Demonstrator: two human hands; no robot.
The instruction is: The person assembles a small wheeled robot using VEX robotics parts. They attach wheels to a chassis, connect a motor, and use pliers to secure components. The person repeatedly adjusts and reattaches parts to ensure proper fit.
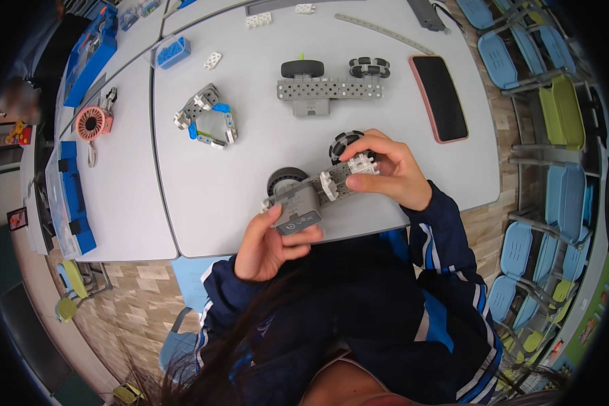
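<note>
Near the table's front edge I hold a toy building-kit wheel assembly: a grey perforated beam with a black tyre wheel, a black roller-rimmed wheel and a grey motor. My left hand grips the motor end, thumb on top and fingers curled below. At the other end, my right hand pinches a white connector piece against the beam; whether it is fastened cannot be seen. Another white connector stands upright on the beam between my hands.
A similar two-wheeled assembly lies farther back, beside a phone. Left of it sits a claw-like build with blue parts. A tub of blue pins, a pink fan and blue cases are farther left. Stacked chairs stand at right.
</note>
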